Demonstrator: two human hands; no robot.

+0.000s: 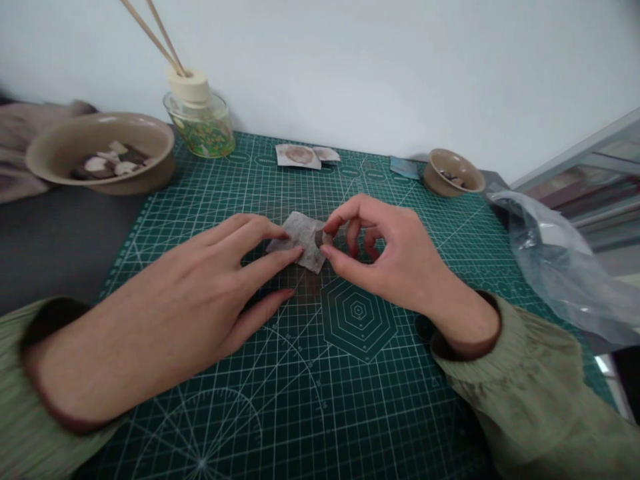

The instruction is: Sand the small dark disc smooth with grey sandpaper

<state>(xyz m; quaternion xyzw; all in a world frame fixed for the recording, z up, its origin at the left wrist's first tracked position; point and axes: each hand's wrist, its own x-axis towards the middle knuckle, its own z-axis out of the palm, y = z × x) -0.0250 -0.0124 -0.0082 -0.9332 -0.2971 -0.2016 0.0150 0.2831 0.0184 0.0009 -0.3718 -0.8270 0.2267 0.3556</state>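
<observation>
Our right fingers pinch a small dark piece; our left fingers spread over the pale square. Hard tugging could tear the square.

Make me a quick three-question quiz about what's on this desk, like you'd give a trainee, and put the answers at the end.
1. Fill in the blank: the fingers of the left hand touch a small grey sheet on a green, grid-marked ____.
2. Multiple choice: what is the right hand pinching between thumb and index finger?
A) a wooden reed
B) a small dark piece
C) a plastic bag
3. True or false: the reed diffuser stands beside the larger bowl.

Key: 1. mat; 2. B; 3. true.
</observation>
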